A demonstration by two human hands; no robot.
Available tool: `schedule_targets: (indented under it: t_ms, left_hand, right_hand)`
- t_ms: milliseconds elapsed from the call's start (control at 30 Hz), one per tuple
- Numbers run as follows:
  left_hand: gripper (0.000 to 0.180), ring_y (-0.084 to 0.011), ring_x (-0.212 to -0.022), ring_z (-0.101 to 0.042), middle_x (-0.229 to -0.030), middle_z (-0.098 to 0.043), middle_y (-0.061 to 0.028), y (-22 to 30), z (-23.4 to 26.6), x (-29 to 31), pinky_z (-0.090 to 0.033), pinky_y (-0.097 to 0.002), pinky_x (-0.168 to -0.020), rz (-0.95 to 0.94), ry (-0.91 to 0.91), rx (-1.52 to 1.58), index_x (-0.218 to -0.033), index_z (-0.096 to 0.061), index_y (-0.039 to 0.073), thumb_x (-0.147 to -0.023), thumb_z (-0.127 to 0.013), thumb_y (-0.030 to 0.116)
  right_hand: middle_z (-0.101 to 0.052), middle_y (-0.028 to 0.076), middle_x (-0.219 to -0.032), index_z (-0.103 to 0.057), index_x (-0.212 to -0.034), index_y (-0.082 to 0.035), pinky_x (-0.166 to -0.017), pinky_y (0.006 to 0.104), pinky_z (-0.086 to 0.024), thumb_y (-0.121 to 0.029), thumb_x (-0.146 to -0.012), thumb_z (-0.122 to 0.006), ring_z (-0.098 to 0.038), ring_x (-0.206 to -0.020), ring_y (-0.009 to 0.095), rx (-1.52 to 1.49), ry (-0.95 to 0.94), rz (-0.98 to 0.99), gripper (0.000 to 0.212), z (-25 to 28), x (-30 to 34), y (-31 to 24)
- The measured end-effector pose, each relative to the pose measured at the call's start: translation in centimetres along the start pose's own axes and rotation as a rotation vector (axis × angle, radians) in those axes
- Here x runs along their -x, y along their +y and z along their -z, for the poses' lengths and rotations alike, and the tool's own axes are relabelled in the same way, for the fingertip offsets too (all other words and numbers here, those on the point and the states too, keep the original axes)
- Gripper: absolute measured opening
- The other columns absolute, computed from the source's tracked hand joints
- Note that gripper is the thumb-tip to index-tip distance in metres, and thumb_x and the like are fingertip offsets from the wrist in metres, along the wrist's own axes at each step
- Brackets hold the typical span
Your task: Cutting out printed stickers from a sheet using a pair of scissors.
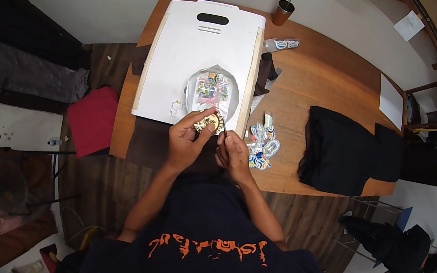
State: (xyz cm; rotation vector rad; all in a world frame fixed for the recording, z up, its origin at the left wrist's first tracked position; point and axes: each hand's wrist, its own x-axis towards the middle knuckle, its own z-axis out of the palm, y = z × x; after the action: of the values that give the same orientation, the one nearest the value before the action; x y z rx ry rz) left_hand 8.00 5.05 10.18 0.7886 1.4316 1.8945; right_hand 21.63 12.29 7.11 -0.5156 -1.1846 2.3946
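My left hand [185,143] pinches a round cream-and-black printed patch or sticker [207,121] between thumb and fingers. Close to its right edge, my right hand [234,153] is closed around a thin dark tool [226,128] whose kind I cannot make out. Both hands are over the near edge of a large white panel [174,55] with a handle slot at its far end. Just beyond my fingers, a round opening [190,85] in the panel shows colourful printed pieces [214,85] and some pinkish scraps.
Right of the panel lie several colourful cut-out stickers [262,146] on the wooden table [302,75]. Folded black cloth [336,152] sits farther right. At the back stand a brown cup [282,13] and a small clear packet [281,44]. Red cloth [92,121] hangs at the left.
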Motion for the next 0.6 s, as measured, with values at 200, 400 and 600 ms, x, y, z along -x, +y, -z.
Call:
schedule_targets:
  t_ms: [200, 400, 600]
  left_hand:
    - [0.035, -0.0114, -0.103, -0.059, -0.113, -0.064, -0.0108, 0.05, 0.06, 0.06, -0.047, -0.0214, -0.088, 0.016, -0.001, -0.028, -0.126, -0.061, -0.008, -0.091, -0.062, -0.009]
    - [0.032, -0.0111, -0.101, -0.059, -0.109, -0.063, -0.0091, -0.15, -0.3, -0.05, -0.047, -0.0212, -0.087, -0.032, 0.032, -0.006, -0.124, -0.062, -0.009, -0.091, -0.062, -0.01]
    - [0.032, -0.0112, -0.101, -0.059, -0.109, -0.062, -0.0086, 0.09, -0.22, -0.02, -0.047, -0.0217, -0.087, 0.023, 0.01, 0.013, -0.123, -0.062, -0.01, -0.091, -0.062, -0.011]
  right_hand:
    - [-0.031, -0.006, -0.056, -0.05, -0.1, -0.005, -0.043, 0.0223, -0.022, -0.035, -0.107, -0.043, -0.025, -0.044, 0.004, -0.004, 0.0, 0.008, 0.032, 0.18, -0.02, 0.32]
    - [-0.03, -0.006, -0.056, -0.05, -0.099, -0.005, -0.043, 0.0222, -0.022, -0.035, -0.108, -0.041, -0.024, -0.044, 0.004, -0.02, 0.01, 0.008, 0.033, 0.2, -0.03, 0.31]
    - [-0.029, -0.006, -0.055, -0.051, -0.1, -0.005, -0.043, 0.0223, -0.022, -0.036, -0.108, -0.041, -0.024, -0.044, 0.004, -0.006, 0.016, 0.017, 0.033, 0.21, -0.05, 0.27]
